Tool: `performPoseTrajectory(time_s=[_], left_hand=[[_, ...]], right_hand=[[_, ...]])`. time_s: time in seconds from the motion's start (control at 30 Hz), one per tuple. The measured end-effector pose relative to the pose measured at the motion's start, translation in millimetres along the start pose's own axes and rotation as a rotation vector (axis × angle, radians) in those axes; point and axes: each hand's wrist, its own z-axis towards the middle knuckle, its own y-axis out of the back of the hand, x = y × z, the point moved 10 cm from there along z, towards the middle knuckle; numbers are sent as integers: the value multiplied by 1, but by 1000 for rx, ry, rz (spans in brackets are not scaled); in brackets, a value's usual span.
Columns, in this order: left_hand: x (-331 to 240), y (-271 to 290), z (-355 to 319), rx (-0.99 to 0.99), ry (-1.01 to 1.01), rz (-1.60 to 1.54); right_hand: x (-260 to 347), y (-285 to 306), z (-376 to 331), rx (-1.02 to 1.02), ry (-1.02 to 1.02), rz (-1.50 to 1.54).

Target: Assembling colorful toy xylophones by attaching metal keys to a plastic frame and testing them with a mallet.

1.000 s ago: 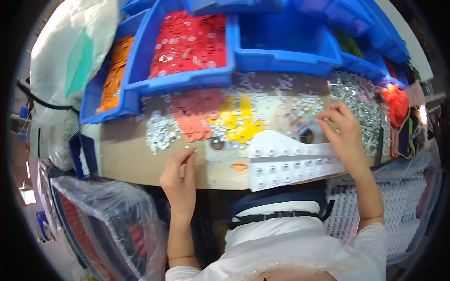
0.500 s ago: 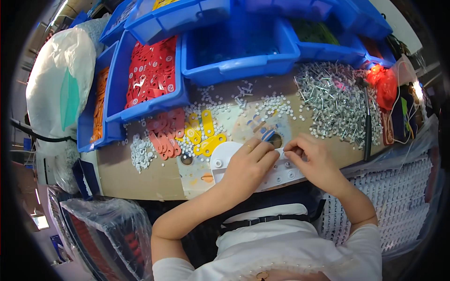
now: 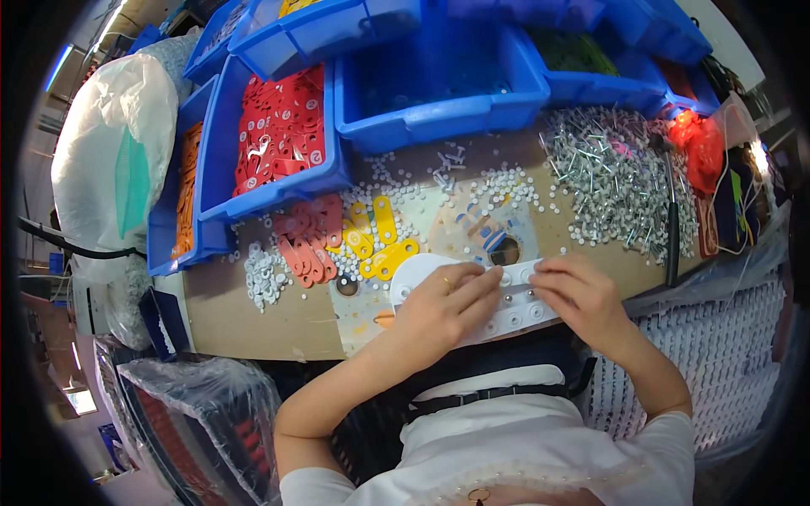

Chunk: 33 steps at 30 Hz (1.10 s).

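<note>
A white plastic piece (image 3: 413, 271) with a rounded left end lies at the table's front edge. Along its near side runs a row of round raised rings (image 3: 515, 319), with small shiny metal ends just beyond them. Across its far side is a white strip with round holes (image 3: 516, 273). My left hand (image 3: 451, 305) lies over the piece, its bent fingertips closed on the strip's left part. At the strip's right end, my right hand (image 3: 582, 295) pinches with thumb and fingers; the fingers partly cover what they hold.
Yellow tabs (image 3: 385, 221), pink tabs (image 3: 305, 240) and white washers (image 3: 266, 274) lie to the left. A heap of metal rivets (image 3: 607, 181) and a black-handled tool (image 3: 672, 240) are at the right. Blue bins (image 3: 439, 122) line the back, one with red tabs (image 3: 283, 126).
The holed strip now shows stretched between my hands over the white piece. My right hand has shifted slightly right. The whole view has moved a little.
</note>
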Motion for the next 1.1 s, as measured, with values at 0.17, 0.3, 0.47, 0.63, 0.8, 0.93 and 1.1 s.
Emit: performPoseTrajectory(time_s=[0.17, 0.3, 0.47, 0.63, 0.8, 0.93, 1.1], left_hand=[[11, 5, 20, -112, 132, -114], [13, -6, 22, -81, 124, -114], [18, -6, 14, -94, 147, -208], [15, -2, 11, -94, 147, -203], [10, 1, -7, -117, 174, -142], [16, 54, -39, -281, 278, -300], [71, 70, -188, -16, 1161, -306]], right_hand=[[-6, -4, 11, 13, -170, 30], [-6, -9, 14, 72, -243, 30], [-5, 1, 20, 60, -110, -117], [-5, -2, 9, 0, -129, -121], [8, -11, 15, 30, -28, -157], [11, -3, 15, 114, 0, -157], [46, -33, 54, 191, 38, 94]])
